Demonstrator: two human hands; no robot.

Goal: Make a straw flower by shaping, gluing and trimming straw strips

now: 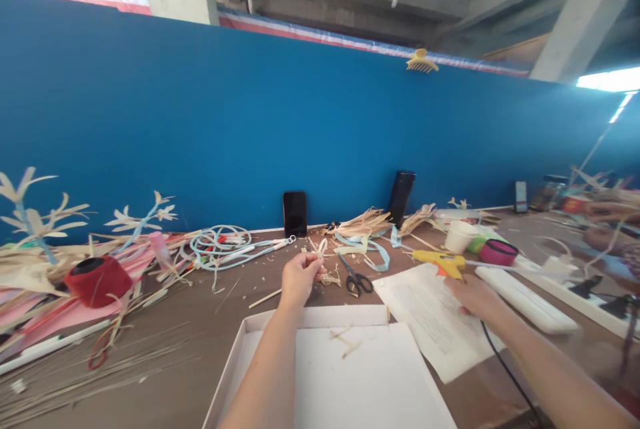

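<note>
My left hand (299, 277) pinches a small pale straw flower piece (321, 249) above the brown table, just beyond the far edge of a shallow white box lid (235, 369). My right hand (474, 297) grips the handle of a yellow and orange glue gun (439, 260), whose nozzle points left over a printed white sheet (430, 322). The gun's black cord (505, 366) runs back under my right forearm. A few straw scraps (346, 341) lie inside the lid.
Black scissors (356, 280) lie between my hands. A red spool (97, 279), pale blue cord (220, 246) and straw flowers (143, 219) crowd the left. A black phone (295, 213) leans on the blue wall. White cup (459, 236), pink tape roll (498, 252) and white block (525, 299) sit right.
</note>
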